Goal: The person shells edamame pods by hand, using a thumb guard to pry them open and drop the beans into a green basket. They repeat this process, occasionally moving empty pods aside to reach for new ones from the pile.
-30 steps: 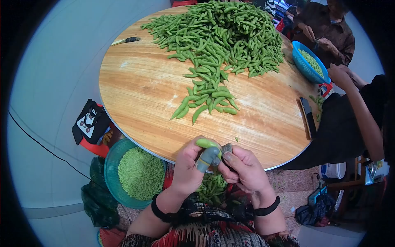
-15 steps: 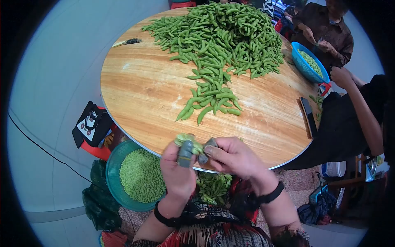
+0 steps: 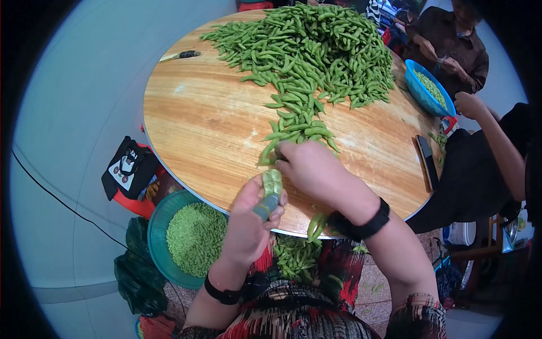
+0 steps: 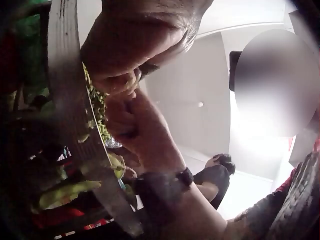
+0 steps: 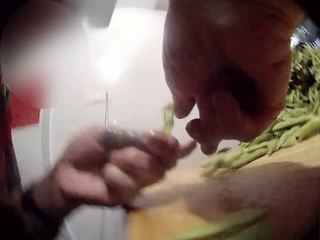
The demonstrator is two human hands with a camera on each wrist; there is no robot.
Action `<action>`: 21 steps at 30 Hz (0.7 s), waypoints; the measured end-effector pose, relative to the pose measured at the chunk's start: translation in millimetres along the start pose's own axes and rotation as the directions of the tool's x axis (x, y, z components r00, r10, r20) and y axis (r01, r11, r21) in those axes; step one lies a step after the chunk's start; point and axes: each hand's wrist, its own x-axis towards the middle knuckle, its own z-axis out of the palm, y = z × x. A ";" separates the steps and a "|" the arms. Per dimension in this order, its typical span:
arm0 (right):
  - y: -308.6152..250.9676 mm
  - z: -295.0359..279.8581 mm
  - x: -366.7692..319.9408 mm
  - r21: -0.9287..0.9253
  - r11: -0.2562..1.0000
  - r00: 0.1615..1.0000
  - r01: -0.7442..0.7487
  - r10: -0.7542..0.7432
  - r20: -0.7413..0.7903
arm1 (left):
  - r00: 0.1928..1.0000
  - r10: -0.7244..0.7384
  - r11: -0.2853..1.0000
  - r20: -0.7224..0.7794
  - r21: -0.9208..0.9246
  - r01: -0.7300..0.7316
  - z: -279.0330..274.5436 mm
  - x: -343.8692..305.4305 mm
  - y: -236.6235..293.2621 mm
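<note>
Near the table's front edge, my left hand (image 3: 248, 220) grips several light green beans (image 3: 272, 182) between thumb and fingers; grey tape wraps one digit. My right hand (image 3: 316, 169) reaches over the table, its fingertips at the near end of the green pods (image 3: 296, 99). In the right wrist view, the right hand (image 5: 230, 70) has its fingers bent downward close to the pods (image 5: 295, 127), with no pod visible between them. Beside the right wristband, limp green pods (image 3: 317, 226) are at the table edge. More pods (image 3: 296, 257) lie in the lap.
A teal basket of shelled beans (image 3: 161, 229) stands left of the lap, below the round table (image 3: 192, 113). A brush (image 3: 180, 55) lies far left, a phone (image 3: 427, 161) at right. Two people sit at the right by a blue basin (image 3: 415, 85).
My right hand has left the left hand and moved forward to the pods. Limp pods now show by the right wristband. The left hand keeps its beans, having shifted slightly right.
</note>
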 end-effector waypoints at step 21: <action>1.6 -2.4 -0.8 0.013 1.000 1.000 0.023 -0.023 0.010 | 0.989 0.149 0.866 0.007 0.482 -0.134 -7.9 -22.2 -1.6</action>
